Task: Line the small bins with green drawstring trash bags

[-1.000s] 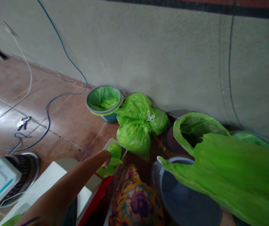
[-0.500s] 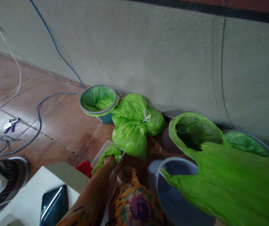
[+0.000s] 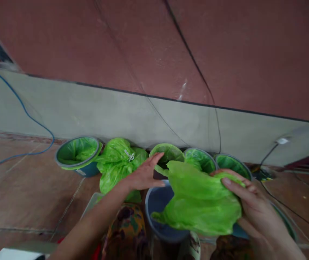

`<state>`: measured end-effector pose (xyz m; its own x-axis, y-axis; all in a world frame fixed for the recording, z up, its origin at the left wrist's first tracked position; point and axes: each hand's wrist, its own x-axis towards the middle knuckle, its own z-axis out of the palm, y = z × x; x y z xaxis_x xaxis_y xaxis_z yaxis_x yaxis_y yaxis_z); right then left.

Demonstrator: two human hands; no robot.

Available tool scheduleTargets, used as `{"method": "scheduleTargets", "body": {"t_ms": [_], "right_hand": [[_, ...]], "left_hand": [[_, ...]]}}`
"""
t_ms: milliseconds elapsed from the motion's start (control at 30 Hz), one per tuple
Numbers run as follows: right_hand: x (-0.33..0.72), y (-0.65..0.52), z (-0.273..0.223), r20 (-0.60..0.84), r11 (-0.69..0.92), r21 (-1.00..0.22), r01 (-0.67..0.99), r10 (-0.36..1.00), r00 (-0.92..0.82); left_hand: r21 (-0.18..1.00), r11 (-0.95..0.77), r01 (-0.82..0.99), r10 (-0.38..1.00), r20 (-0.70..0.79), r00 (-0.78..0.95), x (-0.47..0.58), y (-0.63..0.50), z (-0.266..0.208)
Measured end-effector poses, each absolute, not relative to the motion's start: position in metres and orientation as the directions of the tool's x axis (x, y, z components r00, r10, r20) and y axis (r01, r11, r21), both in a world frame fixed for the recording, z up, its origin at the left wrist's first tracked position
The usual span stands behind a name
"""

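Note:
My right hand (image 3: 247,196) pinches a loose green plastic bag (image 3: 200,198) at one end. The bag spreads out to the left, over a blue-grey bin (image 3: 152,207) standing between my feet. My left hand (image 3: 146,171) reaches toward the bag's far edge, thumb and fingers apart, holding nothing. Behind that hand stands a bin lined with a green bag (image 3: 167,148). A tied green bag (image 3: 113,159) with a white knotted string rests left of it, partly covered by my left forearm.
Along the wall stand a lined bin (image 3: 77,151) at left and two more lined bins at right, one (image 3: 201,159) beside another (image 3: 232,166). A clear plastic box (image 3: 91,203) sits by my left forearm. A blue cable (image 3: 27,112) runs down the wall onto the floor.
My left hand has left the plastic box and come up beside the bag. My right hand has come into view, holding the green bag nearer the middle. The view has tilted up and turned right.

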<state>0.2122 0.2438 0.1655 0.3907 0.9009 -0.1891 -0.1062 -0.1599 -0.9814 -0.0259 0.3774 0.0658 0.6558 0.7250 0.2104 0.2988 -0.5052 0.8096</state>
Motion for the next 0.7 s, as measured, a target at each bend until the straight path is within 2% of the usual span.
{"method": "scheduleTargets", "body": {"t_ms": [100,200,300,400,433,500,533,600,700], "right_hand": [[0.222,0.220,0.180,-0.209,-0.142,-0.968,-0.209,0.913,0.350],[0.250,0.197,0.180,-0.166,-0.081,-0.970,-0.229,0.910,0.381],[0.286,0.173,0.160,-0.149,-0.125,-0.987,-0.102,0.945,0.290],[0.315,0.148,0.118,-0.208,-0.212,-0.958,0.191,0.977,0.045],[0.322,0.140,0.101,-0.226,-0.217,-0.919,0.330,0.974,0.012],[0.333,0.127,0.068,-0.215,-0.244,-0.746,0.620,0.969,0.122],[0.337,0.122,0.053,-0.198,-0.269,-0.645,0.715,0.963,0.183],[0.345,0.115,0.031,-0.176,-0.298,-0.495,0.816,0.954,0.241],[0.358,0.110,0.015,-0.164,-0.343,-0.373,0.862,0.939,0.302]], "left_hand": [[0.837,-0.508,0.202,0.596,0.172,0.784,0.028,0.353,0.101],[0.833,-0.454,0.317,0.603,0.025,0.797,0.050,0.339,0.098],[0.857,-0.357,0.372,0.684,-0.032,0.729,0.042,0.331,0.084],[0.952,-0.163,0.260,0.751,-0.051,0.659,0.021,0.321,0.077],[0.969,-0.104,0.226,0.776,-0.063,0.627,0.015,0.317,0.077],[0.983,-0.020,0.185,0.835,-0.086,0.544,0.003,0.306,0.076],[0.985,0.007,0.174,0.861,-0.094,0.499,-0.002,0.301,0.075],[0.987,0.040,0.156,0.903,-0.102,0.416,-0.010,0.294,0.072],[0.995,0.065,0.079,0.950,-0.086,0.300,-0.018,0.288,0.063]]}}
